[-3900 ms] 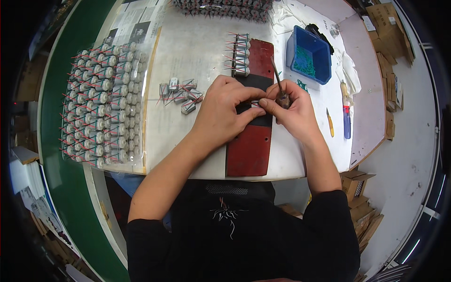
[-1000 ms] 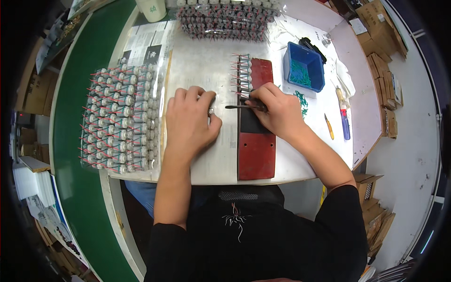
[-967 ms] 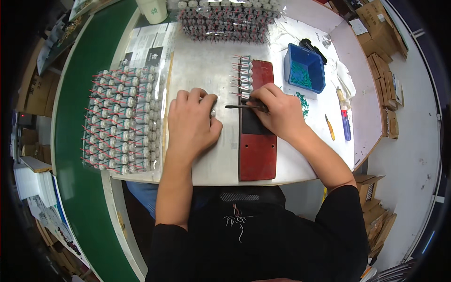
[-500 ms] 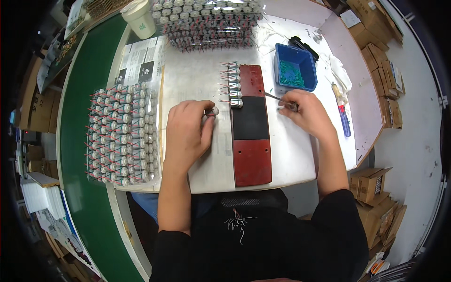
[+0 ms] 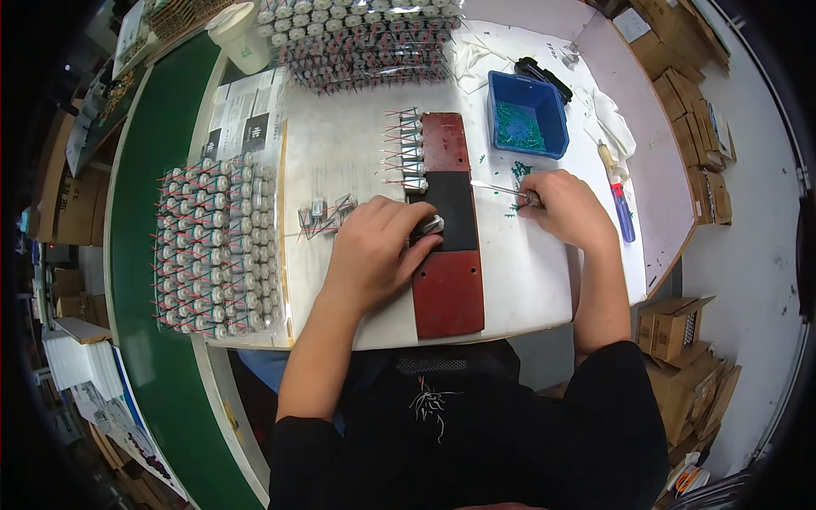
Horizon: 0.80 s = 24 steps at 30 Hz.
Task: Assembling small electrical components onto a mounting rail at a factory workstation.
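Observation:
My left hand (image 5: 371, 251) pinches a small silvery motor (image 5: 433, 225) between thumb and fingers, over the black middle section of a long red board (image 5: 448, 293). Several like motors with red and green wires (image 5: 412, 153) line the board's upper left edge. Beyond the board on the right, my right hand (image 5: 571, 208) is closed round a slim metal tool (image 5: 497, 188); its blade points left at the board's edge. The tool's grip is mostly hidden in the fingers. A few loose motors (image 5: 319, 211) lie left of my left hand.
Wired motors fill a clear tray (image 5: 217, 246) at left and a stacked clear pack (image 5: 365, 47) at the back. A blue bin (image 5: 557, 146) holds small green pieces; some lie scattered nearby. Farther right is a blue-and-red screwdriver (image 5: 623, 212). A white cup (image 5: 242, 38) stands back left.
My left hand has moved right with the motor, from beside the board to over its black section, uncovering the loose motors. My right hand has shifted slightly, still holding the tool.

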### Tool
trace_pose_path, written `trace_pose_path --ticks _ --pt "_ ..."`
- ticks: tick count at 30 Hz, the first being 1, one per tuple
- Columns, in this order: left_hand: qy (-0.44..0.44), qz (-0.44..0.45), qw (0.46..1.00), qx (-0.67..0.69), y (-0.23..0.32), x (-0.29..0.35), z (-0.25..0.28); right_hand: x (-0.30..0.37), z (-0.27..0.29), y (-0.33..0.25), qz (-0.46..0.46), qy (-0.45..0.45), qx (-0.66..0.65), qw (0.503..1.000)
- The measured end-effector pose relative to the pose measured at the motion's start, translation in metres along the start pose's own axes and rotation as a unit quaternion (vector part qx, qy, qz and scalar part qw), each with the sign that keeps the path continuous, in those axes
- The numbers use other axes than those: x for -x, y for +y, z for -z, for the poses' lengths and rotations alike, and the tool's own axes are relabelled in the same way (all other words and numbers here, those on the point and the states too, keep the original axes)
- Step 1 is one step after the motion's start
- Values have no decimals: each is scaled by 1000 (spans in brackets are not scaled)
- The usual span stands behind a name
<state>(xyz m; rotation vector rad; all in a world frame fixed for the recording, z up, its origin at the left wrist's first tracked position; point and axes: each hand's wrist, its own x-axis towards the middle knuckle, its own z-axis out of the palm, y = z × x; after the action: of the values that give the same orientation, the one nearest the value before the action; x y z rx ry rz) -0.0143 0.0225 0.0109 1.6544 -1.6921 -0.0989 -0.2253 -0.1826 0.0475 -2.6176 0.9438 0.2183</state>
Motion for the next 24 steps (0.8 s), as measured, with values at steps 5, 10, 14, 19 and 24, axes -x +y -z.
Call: trace_pose_path --ticks 5,10,14,19,24 --pt "37 -4 999 12 -3 4 -3 -2 -8 -7 60 94 -22 993" --pt "22 -3 1000 9 -4 4 1 -5 -8 -11 62 142 -144 977" --pt "51 -11 998 22 -4 2 1 -5 -9 -21 64 175 -183 965" --pt "10 22 999 26 -4 5 2 -9 -18 -16 52 138 -231 962" --pt "8 15 999 27 -2 3 2 -11 -22 -21 56 133 -372 917"
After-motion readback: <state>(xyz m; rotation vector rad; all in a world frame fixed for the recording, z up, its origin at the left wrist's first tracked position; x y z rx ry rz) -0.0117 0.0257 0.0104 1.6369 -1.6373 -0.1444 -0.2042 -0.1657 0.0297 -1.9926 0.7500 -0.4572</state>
